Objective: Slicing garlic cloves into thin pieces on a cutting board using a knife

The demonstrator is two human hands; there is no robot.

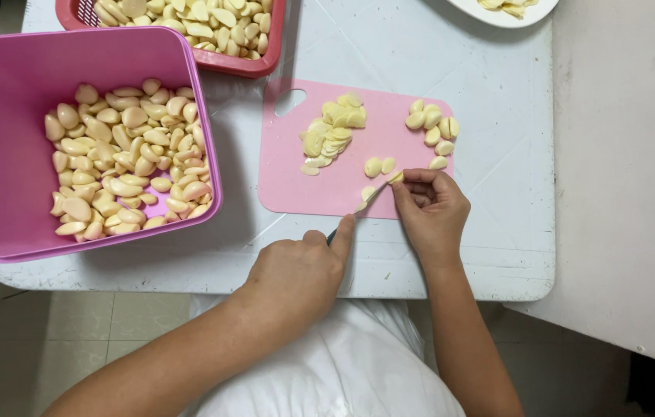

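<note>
My left hand (300,270) grips a small knife (364,201) by its dark handle, index finger along the spine, blade angled up toward the right. My right hand (429,207) pinches a garlic clove (395,177) at the blade's tip, over the lower right part of a pink cutting board (289,174). A pile of sliced garlic (331,133) lies on the board's middle. Several whole peeled cloves (433,127) sit at the board's right end. Two cut pieces (379,165) lie just left of my right hand.
A pink tub (3,154) at the left holds many peeled cloves. A red basket (235,60) of cloves stands at the top. A white plate (497,15) shows at the top right. All rest on a white table (497,232); tiled floor lies below.
</note>
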